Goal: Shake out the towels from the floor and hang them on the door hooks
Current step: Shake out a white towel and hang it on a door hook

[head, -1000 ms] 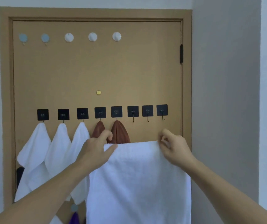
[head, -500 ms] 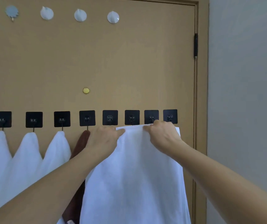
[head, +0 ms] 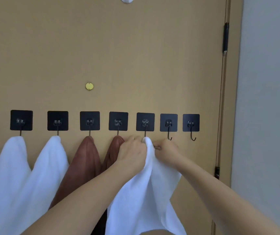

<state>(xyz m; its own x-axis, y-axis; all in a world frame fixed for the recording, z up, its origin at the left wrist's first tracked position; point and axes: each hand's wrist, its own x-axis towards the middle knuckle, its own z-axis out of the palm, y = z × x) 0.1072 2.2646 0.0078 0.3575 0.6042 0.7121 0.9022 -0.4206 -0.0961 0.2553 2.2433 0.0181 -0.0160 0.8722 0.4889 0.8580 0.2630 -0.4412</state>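
A white towel [head: 146, 192] is bunched to a peak right under the sixth black hook [head: 145, 122] in the row on the tan door [head: 136, 56], its top touching the hook's wire stem; whether the cloth is actually caught on the hook cannot be told. The left hand [head: 132, 153] grasps the peak from the left with fingers curled into the fabric. The right hand [head: 167, 152] pinches the fold from the right, thumb and fingers closed on the cloth just below the hook. The rest of the towel hangs down between the two forearms and runs out of the bottom of the frame.

No containers are in view; the hooks are the only holders. To the left, two brown towels [head: 88, 163] hang from the fourth and fifth visible hooks, the nearer one partly hidden behind the left hand. Further left, two more white towels [head: 39, 175] hang in draped peaks, and another white edge shows at the frame's left border.

To the right, two bare hooks [head: 191, 123] hang with their curled ends free, the closer one just beside the right hand. Beyond them a strip of bare door runs to the door frame [head: 234, 99] with a black hinge [head: 226, 38], then a grey wall [head: 268, 116]. A small brass disc [head: 89, 86] sits above the hook row.
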